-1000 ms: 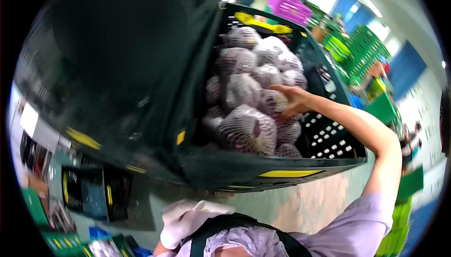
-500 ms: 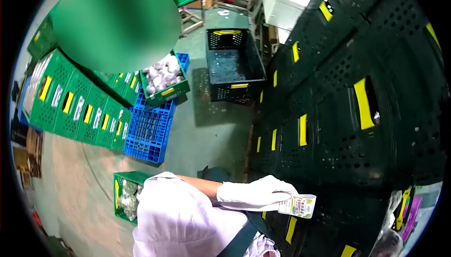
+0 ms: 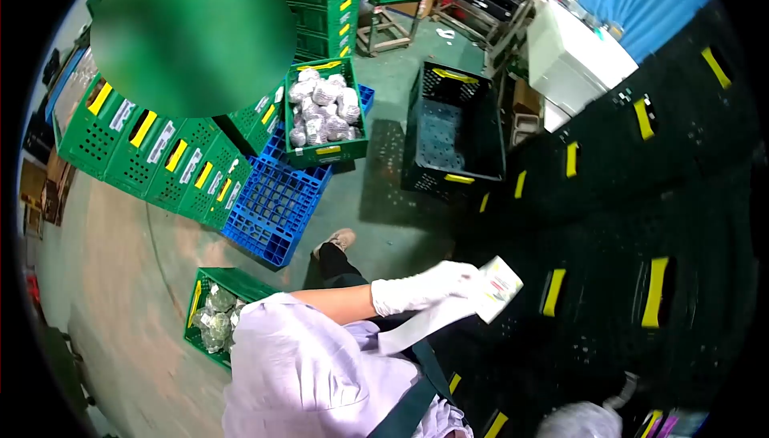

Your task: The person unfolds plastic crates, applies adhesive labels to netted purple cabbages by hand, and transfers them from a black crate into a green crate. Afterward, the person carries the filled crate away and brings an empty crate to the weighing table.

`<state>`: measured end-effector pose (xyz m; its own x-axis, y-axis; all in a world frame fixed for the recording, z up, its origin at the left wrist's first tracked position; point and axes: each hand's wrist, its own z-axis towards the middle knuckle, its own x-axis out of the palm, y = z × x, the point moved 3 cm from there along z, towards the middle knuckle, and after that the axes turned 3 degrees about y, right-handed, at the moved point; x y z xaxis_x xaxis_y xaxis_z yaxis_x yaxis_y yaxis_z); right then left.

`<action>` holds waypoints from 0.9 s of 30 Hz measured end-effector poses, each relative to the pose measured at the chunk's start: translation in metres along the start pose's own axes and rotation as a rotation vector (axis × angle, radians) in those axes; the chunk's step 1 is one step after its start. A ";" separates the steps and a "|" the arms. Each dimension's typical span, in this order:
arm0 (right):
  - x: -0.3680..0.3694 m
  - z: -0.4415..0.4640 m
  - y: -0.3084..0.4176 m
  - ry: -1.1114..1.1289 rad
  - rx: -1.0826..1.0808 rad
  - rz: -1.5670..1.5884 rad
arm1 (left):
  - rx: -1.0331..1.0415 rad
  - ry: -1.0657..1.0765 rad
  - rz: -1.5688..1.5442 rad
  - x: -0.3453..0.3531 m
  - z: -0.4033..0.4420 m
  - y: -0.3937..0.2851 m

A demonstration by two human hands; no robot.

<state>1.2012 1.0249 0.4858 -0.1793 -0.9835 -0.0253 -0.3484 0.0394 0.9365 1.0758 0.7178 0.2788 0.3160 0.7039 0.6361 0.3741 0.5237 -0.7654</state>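
Note:
My left hand (image 3: 428, 287), in a white glove, is closed on a strip of printed labels (image 3: 498, 287). The printed end sticks out past my fingertips, while a plain white tail (image 3: 428, 324) hangs below the hand toward my body. Dark stacked crates lie just beyond the labels. At the bottom edge is a blurred, whitish, shiny bundle (image 3: 581, 422) that looks like clear plastic wrap; what it holds cannot be made out. My right hand does not show.
A wall of black crates (image 3: 609, 222) with yellow handles fills the right side. An open black crate (image 3: 452, 130) stands on the floor. Green crates (image 3: 327, 152) (image 3: 240, 279) hold wrapped round produce; one overlaps a blue pallet (image 3: 276, 206). A white box (image 3: 573, 58) stands behind.
My view has swung to the right. The label strip has tilted and its white tail now hangs freer below my left hand. The wrapped bundle has shifted left along the bottom edge.

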 end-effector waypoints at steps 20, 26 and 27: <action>0.844 0.416 -0.439 0.825 0.262 -0.577 | -0.037 -1.393 0.247 -0.447 -0.264 -0.054; 0.929 0.424 -0.436 0.698 0.009 -0.861 | -0.057 -1.511 0.011 -0.455 -0.273 -0.061; 0.928 0.417 -0.439 0.742 -0.023 -0.962 | -0.034 -1.452 0.017 -0.456 -0.267 -0.073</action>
<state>0.8038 0.1687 -0.0945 0.7162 -0.4719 -0.5141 -0.0313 -0.7576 0.6519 1.1370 0.2311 0.0706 -0.8155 0.5769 -0.0463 0.4061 0.5134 -0.7560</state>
